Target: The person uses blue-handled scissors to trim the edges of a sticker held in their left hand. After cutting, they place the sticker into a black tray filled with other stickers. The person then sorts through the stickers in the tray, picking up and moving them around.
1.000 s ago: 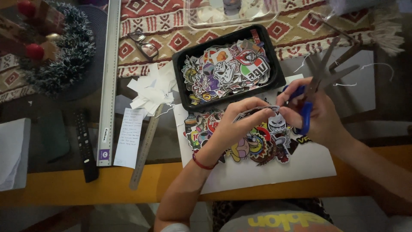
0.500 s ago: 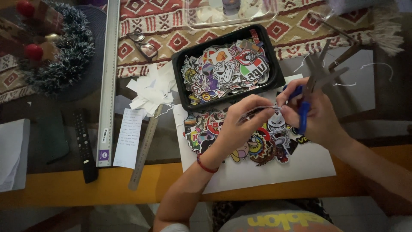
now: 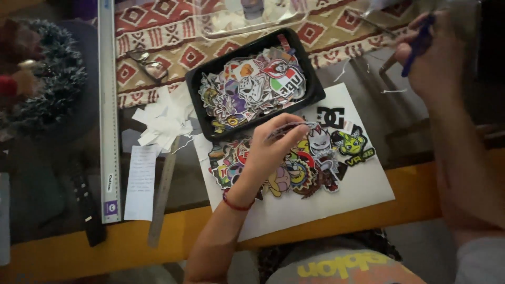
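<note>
You see multicoloured stickers [image 3: 252, 87] in a black tray [image 3: 195, 87], a white sheet [image 3: 336, 200], a red-and-cream diamond-patterned cloth [image 3: 173, 31], blue-handled scissors [image 3: 418, 44], and a red bracelet [image 3: 236, 204].

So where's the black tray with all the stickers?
The black tray sits mid-table in the head view, just above the white sheet, with paper scraps to its left.

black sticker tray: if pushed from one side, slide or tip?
The tray looks low and wide, so it would probably slide, not tip. It sits on smooth glass, so likely little friction. The stickers are heaped above the rim, so a jolt may spill some.
</note>
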